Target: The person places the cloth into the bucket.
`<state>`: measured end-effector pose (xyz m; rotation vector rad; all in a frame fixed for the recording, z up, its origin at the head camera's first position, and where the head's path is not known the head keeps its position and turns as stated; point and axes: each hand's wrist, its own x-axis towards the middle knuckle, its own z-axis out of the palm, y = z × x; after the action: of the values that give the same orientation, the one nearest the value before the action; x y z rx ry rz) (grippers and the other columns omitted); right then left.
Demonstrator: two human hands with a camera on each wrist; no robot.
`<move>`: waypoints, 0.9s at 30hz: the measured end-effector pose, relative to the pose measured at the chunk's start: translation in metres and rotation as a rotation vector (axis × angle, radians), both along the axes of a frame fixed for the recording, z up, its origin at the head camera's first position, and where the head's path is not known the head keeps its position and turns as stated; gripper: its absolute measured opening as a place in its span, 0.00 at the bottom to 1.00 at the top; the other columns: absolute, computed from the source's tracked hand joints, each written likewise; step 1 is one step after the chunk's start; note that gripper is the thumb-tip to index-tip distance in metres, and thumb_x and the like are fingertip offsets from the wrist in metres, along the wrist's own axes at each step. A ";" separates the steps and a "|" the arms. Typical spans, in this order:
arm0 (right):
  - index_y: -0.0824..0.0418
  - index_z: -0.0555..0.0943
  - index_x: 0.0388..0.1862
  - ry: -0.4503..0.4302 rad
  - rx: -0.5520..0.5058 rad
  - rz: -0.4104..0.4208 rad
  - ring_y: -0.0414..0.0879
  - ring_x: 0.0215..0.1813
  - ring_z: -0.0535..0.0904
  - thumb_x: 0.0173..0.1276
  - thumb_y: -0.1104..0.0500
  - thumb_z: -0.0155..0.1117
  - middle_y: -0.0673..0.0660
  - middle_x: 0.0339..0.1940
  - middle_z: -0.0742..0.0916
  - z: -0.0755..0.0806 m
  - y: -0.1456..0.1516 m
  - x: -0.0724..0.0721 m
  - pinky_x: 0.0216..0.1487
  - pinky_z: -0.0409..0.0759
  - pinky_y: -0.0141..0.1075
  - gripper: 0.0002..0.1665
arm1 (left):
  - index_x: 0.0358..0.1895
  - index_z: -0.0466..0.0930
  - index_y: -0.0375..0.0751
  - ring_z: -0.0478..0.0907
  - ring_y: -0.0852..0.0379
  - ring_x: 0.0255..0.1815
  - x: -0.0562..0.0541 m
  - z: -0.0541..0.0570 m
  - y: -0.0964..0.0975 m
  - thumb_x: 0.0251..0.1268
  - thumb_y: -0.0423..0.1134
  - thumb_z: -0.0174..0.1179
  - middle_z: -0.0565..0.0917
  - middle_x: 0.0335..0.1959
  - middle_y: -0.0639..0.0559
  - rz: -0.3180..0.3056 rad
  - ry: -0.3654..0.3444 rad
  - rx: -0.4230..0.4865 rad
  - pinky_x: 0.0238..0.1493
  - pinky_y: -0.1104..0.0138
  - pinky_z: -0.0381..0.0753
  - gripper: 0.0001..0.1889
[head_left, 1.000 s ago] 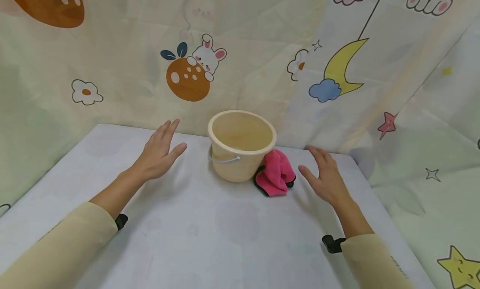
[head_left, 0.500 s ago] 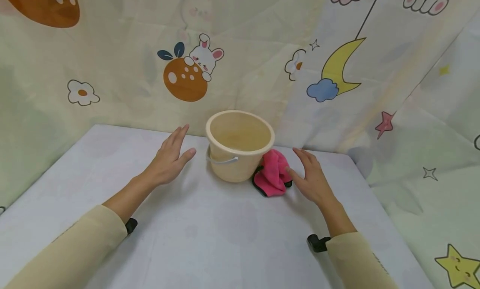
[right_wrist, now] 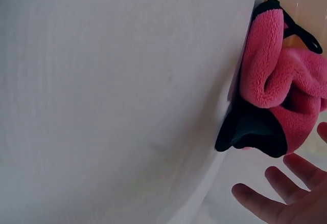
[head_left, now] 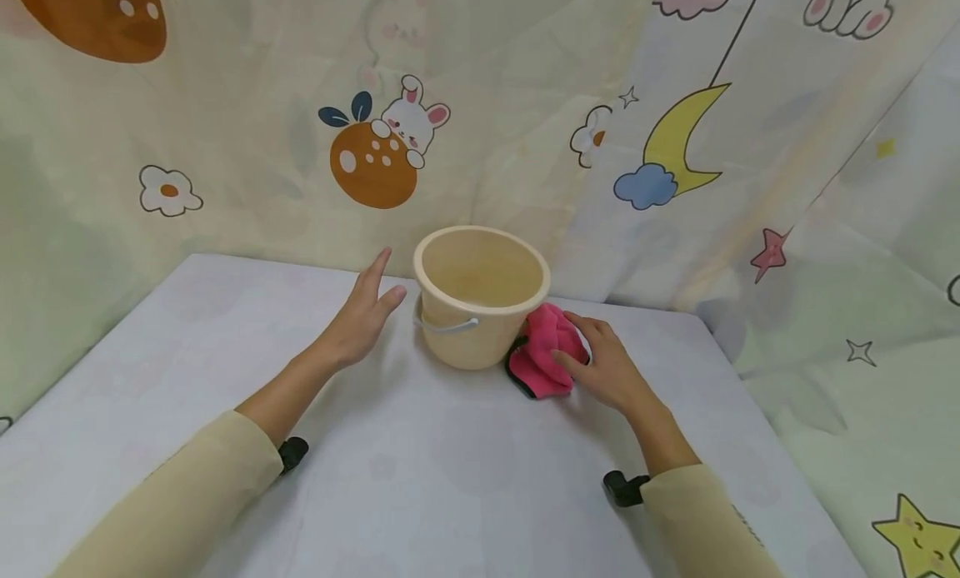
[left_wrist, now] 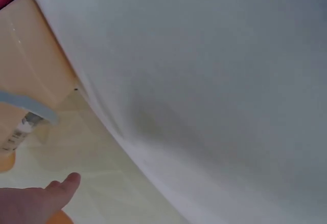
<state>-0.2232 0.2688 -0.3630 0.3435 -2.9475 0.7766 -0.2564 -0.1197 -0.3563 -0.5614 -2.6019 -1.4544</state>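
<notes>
A cream bucket (head_left: 465,336) with a pale grey handle (head_left: 448,325) stands upright near the table's far edge. Against its right side lies a crumpled pink towel (head_left: 551,353) with black trim; in the right wrist view the towel (right_wrist: 265,65) shows a fluffy surface and a dark loop. My right hand (head_left: 611,370) is beside the towel, fingers spread at its right edge; whether they touch it I cannot tell. Left of the bucket, my left hand (head_left: 358,320) is held with straight fingers, apart from the bucket. Only part of that left hand (left_wrist: 43,201) appears in the left wrist view.
The white-covered table (head_left: 420,478) reaches back to a patterned curtain (head_left: 510,103) with cartoon prints, which also hangs at both sides. Black wrist straps with cameras (head_left: 624,488) sit at the sleeve cuffs. A label (left_wrist: 23,129) is on the bucket's side.
My right hand has moved left, from clear of the towel to its right edge. My left hand has moved right, closer to the bucket. Bucket and towel stay in place.
</notes>
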 end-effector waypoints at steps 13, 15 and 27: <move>0.51 0.60 0.83 -0.086 -0.032 0.022 0.63 0.73 0.68 0.66 0.37 0.69 0.65 0.75 0.68 -0.009 -0.010 -0.001 0.67 0.73 0.62 0.51 | 0.85 0.30 0.51 0.48 0.35 0.83 -0.008 -0.003 0.032 0.79 0.57 0.40 0.44 0.84 0.36 -0.046 -0.137 0.295 0.79 0.40 0.49 0.41; 0.50 0.60 0.83 -0.102 -0.036 0.025 0.63 0.72 0.68 0.65 0.37 0.70 0.64 0.75 0.68 -0.009 -0.011 -0.001 0.66 0.74 0.62 0.53 | 0.85 0.31 0.51 0.51 0.37 0.82 -0.009 -0.003 0.037 0.79 0.56 0.42 0.46 0.83 0.36 -0.054 -0.131 0.315 0.79 0.42 0.52 0.41; 0.53 0.60 0.83 -0.126 0.033 0.025 0.62 0.71 0.69 0.59 0.45 0.79 0.65 0.73 0.70 -0.015 -0.022 -0.004 0.63 0.79 0.58 0.58 | 0.85 0.32 0.50 0.56 0.41 0.82 -0.007 -0.005 0.049 0.80 0.50 0.46 0.51 0.83 0.37 -0.064 -0.091 0.379 0.78 0.48 0.59 0.41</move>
<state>-0.2272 0.2464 -0.3781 0.3459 -3.0825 0.7815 -0.2637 -0.0708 -0.3618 -0.5436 -2.2959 -1.9706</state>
